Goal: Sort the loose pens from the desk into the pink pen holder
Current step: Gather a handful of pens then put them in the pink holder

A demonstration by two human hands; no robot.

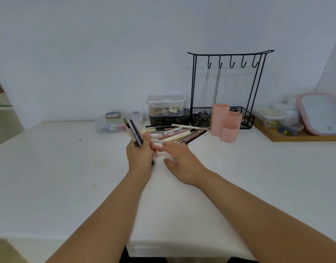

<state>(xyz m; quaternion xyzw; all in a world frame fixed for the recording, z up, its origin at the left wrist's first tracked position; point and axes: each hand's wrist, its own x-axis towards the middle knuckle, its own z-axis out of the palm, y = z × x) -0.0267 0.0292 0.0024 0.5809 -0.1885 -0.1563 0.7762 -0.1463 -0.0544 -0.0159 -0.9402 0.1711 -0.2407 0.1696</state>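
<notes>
Gathering stage | left hand (139, 153) grip curled round pen bundle (132, 132) | right hand (179, 159) grip spread, reaching loose pens (174, 132) on worktop (68, 168) | pink pen holder (225, 123) beside pile, apparently unfilled; most sorting left.

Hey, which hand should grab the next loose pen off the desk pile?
The right hand, probably. It is open, fingers stretched toward the pile of loose pens, and nearer the pink pen holder. The left hand already grips a bundle of pens.
</notes>
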